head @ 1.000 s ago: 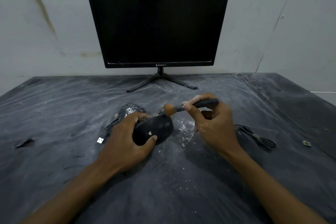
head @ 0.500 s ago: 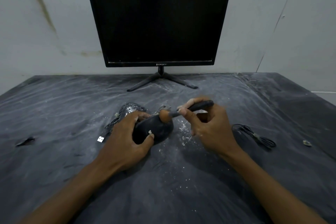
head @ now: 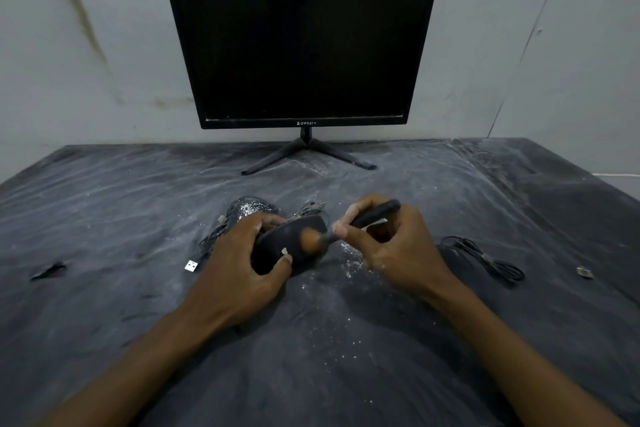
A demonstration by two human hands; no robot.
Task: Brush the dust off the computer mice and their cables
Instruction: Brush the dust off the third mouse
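My left hand (head: 239,260) grips a black computer mouse (head: 277,246) just above the dusty black table cover (head: 104,218). My right hand (head: 398,246) pinches a small brush (head: 367,218) with a dark handle; its orange bristles (head: 309,241) touch the top of the mouse. Behind the held mouse lies a second mouse (head: 247,210) speckled with white dust, with its bundled cable (head: 211,239) and a white USB plug (head: 191,266) to the left. Another coiled black cable (head: 485,258) lies to the right of my right hand.
A black monitor (head: 301,45) on a splayed stand (head: 306,156) stands at the back against the wall. White dust specks (head: 349,267) lie under the hands. A small metal piece (head: 584,272) sits at the far right and a tear (head: 46,270) in the cover at the left.
The brush has swept from the far end of the held mouse down toward me onto its top. My left hand has kept its grip on the mouse.
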